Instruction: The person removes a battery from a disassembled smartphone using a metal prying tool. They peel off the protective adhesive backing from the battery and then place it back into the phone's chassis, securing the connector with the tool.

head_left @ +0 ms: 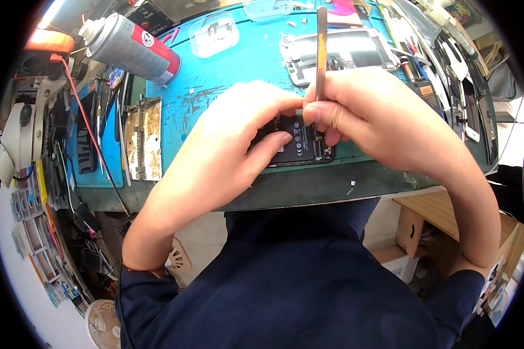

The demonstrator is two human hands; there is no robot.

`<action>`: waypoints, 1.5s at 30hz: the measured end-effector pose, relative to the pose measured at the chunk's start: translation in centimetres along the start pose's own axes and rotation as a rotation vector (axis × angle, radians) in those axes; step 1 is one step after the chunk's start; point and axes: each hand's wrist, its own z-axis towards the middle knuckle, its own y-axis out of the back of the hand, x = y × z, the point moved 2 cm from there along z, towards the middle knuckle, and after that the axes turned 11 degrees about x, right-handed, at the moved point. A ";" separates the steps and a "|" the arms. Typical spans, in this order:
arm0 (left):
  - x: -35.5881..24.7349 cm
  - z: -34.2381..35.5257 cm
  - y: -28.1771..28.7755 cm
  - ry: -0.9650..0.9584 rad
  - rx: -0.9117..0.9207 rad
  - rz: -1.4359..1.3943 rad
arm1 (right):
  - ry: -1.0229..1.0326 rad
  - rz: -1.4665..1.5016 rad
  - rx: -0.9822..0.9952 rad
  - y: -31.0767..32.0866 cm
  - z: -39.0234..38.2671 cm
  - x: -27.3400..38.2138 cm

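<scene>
An opened phone lies on the bench under both hands, its black battery and part of its circuitry exposed. My left hand holds it from the left, thumb across the battery and index finger bent over the far side. Upright in my right hand stands a pair of metal tweezers, pinched between thumb and fingers, with orange wear marks on the shaft. The tips of the tweezers are hidden behind my fingers at the phone's far right part.
A blue work mat covers the bench. Beyond the hands lie a phone screen part and a clear plastic box. A spray can tilts at the far left; a metal fixture sits nearer. Tools crowd the right side.
</scene>
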 end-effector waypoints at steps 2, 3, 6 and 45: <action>0.1 0.0 0.1 -0.006 -0.001 -0.002 | 0.013 -0.019 -0.021 -0.1 -0.1 -0.1; 0.3 0.0 0.1 -0.012 -0.001 -0.012 | 0.032 -0.025 -0.043 -0.3 -0.2 -0.1; 1.0 -0.2 0.2 -0.013 -0.009 -0.042 | 0.055 -0.006 -0.095 -0.7 -0.5 -0.2; 1.1 -1.9 -0.7 -0.177 0.019 0.127 | 0.159 -0.143 -0.380 -3.8 -2.1 -0.6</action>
